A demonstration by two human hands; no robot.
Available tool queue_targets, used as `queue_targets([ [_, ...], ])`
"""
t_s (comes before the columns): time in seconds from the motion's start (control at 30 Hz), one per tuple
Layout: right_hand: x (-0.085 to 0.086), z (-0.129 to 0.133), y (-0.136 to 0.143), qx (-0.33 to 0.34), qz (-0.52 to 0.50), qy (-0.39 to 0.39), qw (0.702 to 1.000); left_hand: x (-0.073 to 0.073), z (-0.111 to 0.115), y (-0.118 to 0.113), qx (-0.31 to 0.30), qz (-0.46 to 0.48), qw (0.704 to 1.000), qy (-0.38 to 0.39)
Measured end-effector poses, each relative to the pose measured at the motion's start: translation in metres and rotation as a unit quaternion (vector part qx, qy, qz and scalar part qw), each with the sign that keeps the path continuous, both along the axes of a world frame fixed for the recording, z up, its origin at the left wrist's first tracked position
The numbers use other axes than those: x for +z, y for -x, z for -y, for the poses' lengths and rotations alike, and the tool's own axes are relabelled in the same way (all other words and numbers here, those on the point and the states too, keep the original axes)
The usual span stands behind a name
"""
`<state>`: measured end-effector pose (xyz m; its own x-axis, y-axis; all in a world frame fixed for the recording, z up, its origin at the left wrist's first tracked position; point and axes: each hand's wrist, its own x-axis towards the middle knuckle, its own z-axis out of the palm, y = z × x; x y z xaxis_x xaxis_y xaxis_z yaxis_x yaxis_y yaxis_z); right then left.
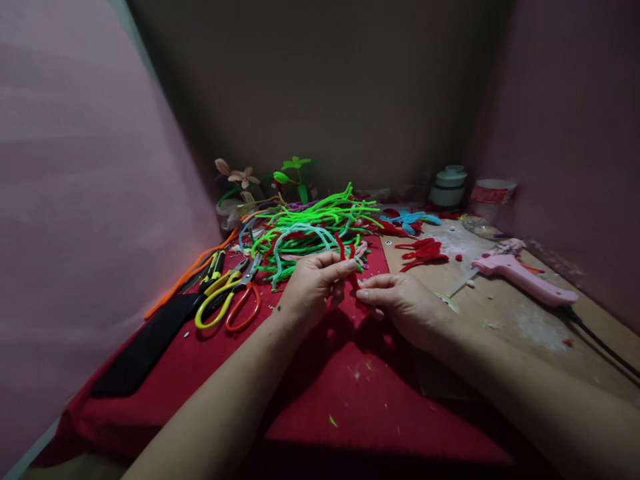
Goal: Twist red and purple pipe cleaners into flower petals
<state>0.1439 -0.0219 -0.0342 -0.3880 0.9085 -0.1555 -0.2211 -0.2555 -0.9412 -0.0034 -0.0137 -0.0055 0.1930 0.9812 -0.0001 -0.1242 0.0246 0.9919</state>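
Note:
Between my two hands is a red pipe cleaner (353,281), bent, with two fuzzy ends sticking up. The thumb and fingers of my left hand (320,277) pinch its upper part. Just below and to the right, my right hand (395,297) pinches the lower part. Both hands are raised over the red cloth (345,400), casting shadows on it. Behind them lies a heap of green pipe cleaners (320,217), with light blue ones (305,230) across its front. Bent red pieces (424,253) rest on the board to the right.
Left of my hands lie scissors (243,310) with yellow and red handles, pliers (235,270) and a black flat case (150,350). A pink glue gun (530,277) with a cord sits on the brown board (530,340). Fuzzy flowers (295,175), a jar (449,187) and a cup (493,193) stand behind.

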Motion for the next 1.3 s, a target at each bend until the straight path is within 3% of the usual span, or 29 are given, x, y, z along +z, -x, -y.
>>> queue_targets([
  [0.3, -0.003, -0.003, 0.0, -0.003, -0.045, 0.009, 0.999, -0.008, 0.001, -0.005, -0.005, -0.031, 0.999, -0.017],
  [0.47, -0.001, -0.003, 0.001, -0.03, -0.075, 0.006, 0.997, -0.007, 0.002, -0.006, 0.0, -0.013, 1.0, 0.01],
  [0.7, -0.003, -0.011, -0.002, -0.104, -0.146, 0.007, 0.984, -0.01, 0.004, -0.007, -0.113, -0.125, 0.983, 0.075],
  [0.93, -0.004, -0.012, -0.001, -0.091, -0.177, 0.026, 0.98, -0.007, 0.007, -0.017, -0.079, -0.171, 0.981, 0.057],
  [1.3, -0.006, -0.015, -0.004, -0.095, -0.152, 0.02, 0.984, -0.01, 0.008, -0.018, -0.098, -0.137, 0.983, 0.067],
])
